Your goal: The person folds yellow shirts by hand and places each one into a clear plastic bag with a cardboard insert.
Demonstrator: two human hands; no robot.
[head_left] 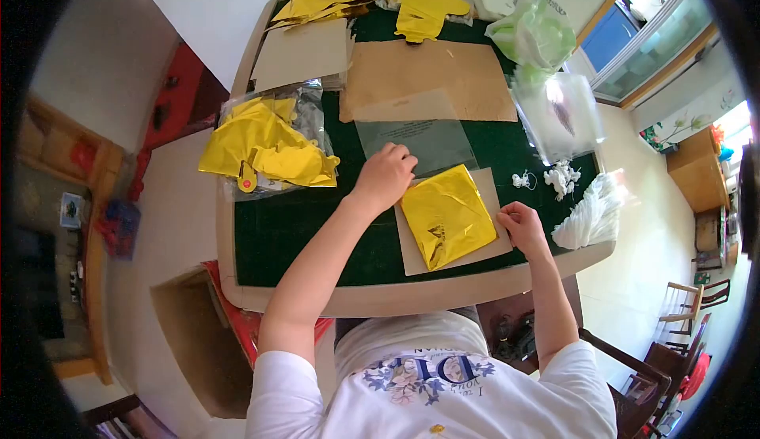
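A folded yellow foil piece [448, 217] lies on a square cardboard sheet [412, 263] near the table's front edge. My right hand [522, 227] pinches the right edge of that sheet between thumb and fingers. Just beyond the sheet, a clear flat plastic bag [435, 140] with small print is spread on the green tabletop. My left hand [386, 176] is closed at the bag's near left part, by the sheet's upper left corner. Its fingers curl downward on the plastic, and their tips are partly hidden.
Yellow foil pieces [261, 142] lie on plastic at left, more [427, 7] at the back. Stacked cardboard sheets [301, 53] and a large brown cardboard [431, 75] fill the far half. Plastic bags [558, 114], white string [562, 178] and a white bundle [590, 213] line the right.
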